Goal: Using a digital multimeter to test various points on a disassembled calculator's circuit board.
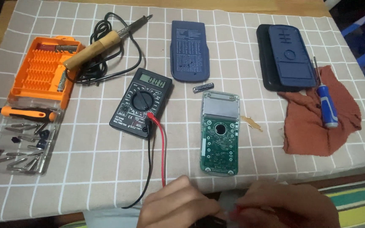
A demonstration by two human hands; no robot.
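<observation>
Two hands, left hand [178, 207] and right hand [286, 207], pinch probe leads near; bare green circuit board [219, 141] beyond, boxy black multimeter [141, 102] left

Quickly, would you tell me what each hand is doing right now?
Left hand: closed, apparently around the black probe, mostly hidden.
Right hand: closed on the red probe.

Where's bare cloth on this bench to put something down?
Free: the front-left cloth between the clear bit tray and the meter leads; the top middle between the blue cover and the dark case. Crowded: the left side around the orange bit holder, soldering iron and multimeter; hands block the front edge.
</observation>
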